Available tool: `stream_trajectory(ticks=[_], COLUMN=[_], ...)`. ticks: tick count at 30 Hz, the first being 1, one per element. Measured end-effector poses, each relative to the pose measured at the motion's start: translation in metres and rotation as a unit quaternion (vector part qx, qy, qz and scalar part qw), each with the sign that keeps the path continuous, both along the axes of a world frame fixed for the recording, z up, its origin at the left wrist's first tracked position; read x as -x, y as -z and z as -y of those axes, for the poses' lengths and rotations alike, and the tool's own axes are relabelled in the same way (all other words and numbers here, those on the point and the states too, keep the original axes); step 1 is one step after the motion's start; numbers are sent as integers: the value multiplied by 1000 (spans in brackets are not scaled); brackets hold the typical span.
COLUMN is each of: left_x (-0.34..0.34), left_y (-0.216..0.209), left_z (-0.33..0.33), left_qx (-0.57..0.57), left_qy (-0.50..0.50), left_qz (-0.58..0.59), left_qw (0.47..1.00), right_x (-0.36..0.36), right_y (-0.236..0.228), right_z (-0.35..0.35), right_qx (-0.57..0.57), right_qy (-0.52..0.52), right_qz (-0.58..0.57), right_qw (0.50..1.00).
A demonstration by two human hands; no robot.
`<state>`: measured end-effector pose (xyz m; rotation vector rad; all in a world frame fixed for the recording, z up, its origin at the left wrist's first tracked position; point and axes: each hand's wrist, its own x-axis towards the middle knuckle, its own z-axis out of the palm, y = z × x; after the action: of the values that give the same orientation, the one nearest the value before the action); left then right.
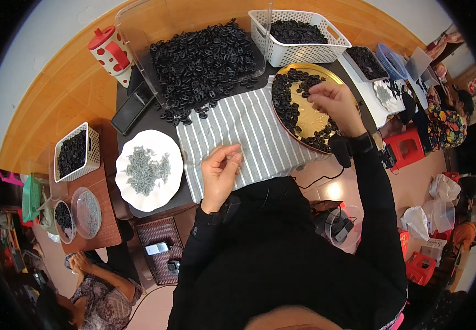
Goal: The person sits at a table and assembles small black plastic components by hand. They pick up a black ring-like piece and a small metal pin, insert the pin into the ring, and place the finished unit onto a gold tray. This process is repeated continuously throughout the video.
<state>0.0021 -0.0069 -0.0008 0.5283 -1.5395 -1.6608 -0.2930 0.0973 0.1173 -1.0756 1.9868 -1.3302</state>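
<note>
The right hand (pixel 334 104) bunches its fingertips over the gold tray (pixel 309 116) at right, where black pieces (pixel 288 114) lie; the left hand (pixel 221 173) curls nearer, above the striped cloth (pixel 238 124). I cannot tell whether either grasps anything. Left sits a plate (pixel 152 138) of grey pieces (pixel 145 171).

Left hand (pixel 219 173) nearer the torso, fingers curled, thumb close to forefinger; whether tips meet, hard to say. Right arm (pixel 378 203) reaches farther forward, right hand (pixel 338 107) angled leftward at the wrist, fingers bent.
</note>
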Motion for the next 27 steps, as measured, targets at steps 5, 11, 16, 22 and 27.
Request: stream_trajectory(ticks=[5,11,16,22,27], left_x=[-2,0,0,1,2], left_y=[-7,-9,-13,-14,-11], left_z=[-3,-2,-4,-4,-5], left_qx=[-28,33,63,64,59], left_qy=[-8,-9,-10,-8,-15], left_qz=[1,42,68,69,52], left_qw=[1000,999,996,996,997], right_x=[1,2,-4,2,-3], right_y=[23,45,51,47,36], right_z=[-20,-4,13,-1,-15], right_qx=[-136,-121,-115,-208,-162], right_qy=[-101,-103,-186,-157,-126], right_qz=[-259,-314,-395,-308,-308], right_qw=[951,936,892,915,929])
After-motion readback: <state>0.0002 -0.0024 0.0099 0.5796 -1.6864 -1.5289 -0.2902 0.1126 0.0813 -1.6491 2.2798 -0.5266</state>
